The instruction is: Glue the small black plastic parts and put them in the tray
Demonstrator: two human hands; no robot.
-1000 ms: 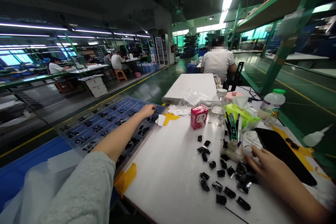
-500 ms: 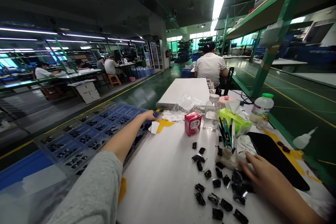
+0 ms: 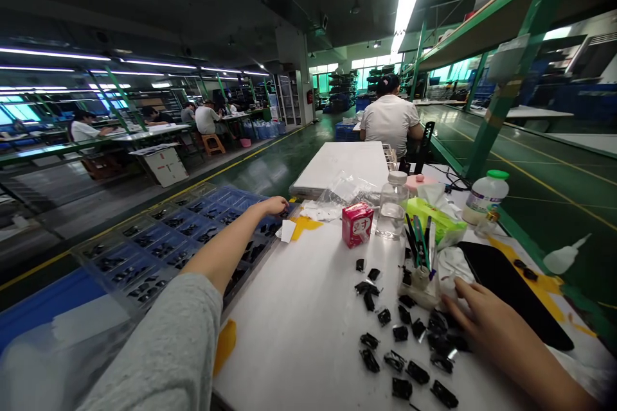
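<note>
Care with the long reach matters here: left hand (image 3: 274, 206) lies stretched over the clear compartment tray (image 3: 144, 257), fingers curled down at its far right corner; whether they pinch anything I cannot tell. Right hand (image 3: 486, 322) rests flat, fingers apart, on the loose black plastic parts (image 3: 400, 334) on the near right of the white table (image 3: 299, 321). A low forearm could probably knock parts out of the nearer cells, so lift it clear.

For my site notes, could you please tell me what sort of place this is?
Probably a factory assembly hall: rows of workbenches with seated workers, a compartment tray of small black parts at the left hand, loose parts by the right hand.
</note>
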